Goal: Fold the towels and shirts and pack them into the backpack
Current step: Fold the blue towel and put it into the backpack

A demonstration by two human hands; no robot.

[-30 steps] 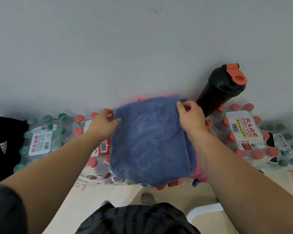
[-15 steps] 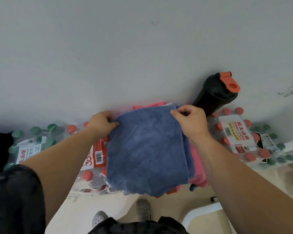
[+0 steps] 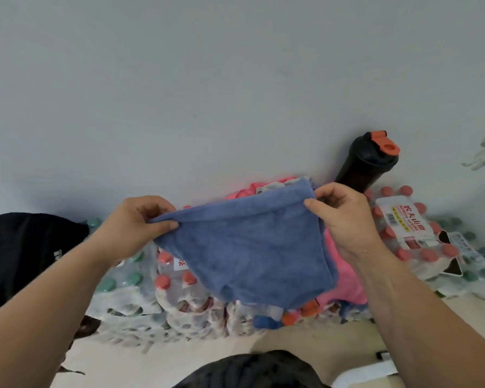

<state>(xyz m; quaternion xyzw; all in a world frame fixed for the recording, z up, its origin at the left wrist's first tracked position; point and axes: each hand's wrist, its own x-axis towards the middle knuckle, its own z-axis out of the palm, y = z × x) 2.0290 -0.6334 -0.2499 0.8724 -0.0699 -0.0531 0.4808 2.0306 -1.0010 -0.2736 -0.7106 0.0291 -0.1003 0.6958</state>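
Note:
A folded blue towel (image 3: pixel 249 253) hangs in the air in front of me, held by its two top corners. My left hand (image 3: pixel 135 225) pinches the left corner and my right hand (image 3: pixel 345 219) pinches the right corner. Behind the towel lies a pile of pink cloth (image 3: pixel 345 278) with a bit of grey cloth (image 3: pixel 269 187) on top, resting on packs of bottled water. A black bag (image 3: pixel 23 253) with a white logo sits at the far left; most of it is out of view.
Shrink-wrapped packs of water bottles (image 3: pixel 179 298) with red and green caps line the base of a plain grey wall (image 3: pixel 235 79). A black shaker bottle (image 3: pixel 364 161) with an orange lid stands at the right. Beige floor (image 3: pixel 151 365) lies below.
Both hands have lifted the blue towel off the pile and spread apart, so its top edge now stretches between them. The view has tilted slightly.

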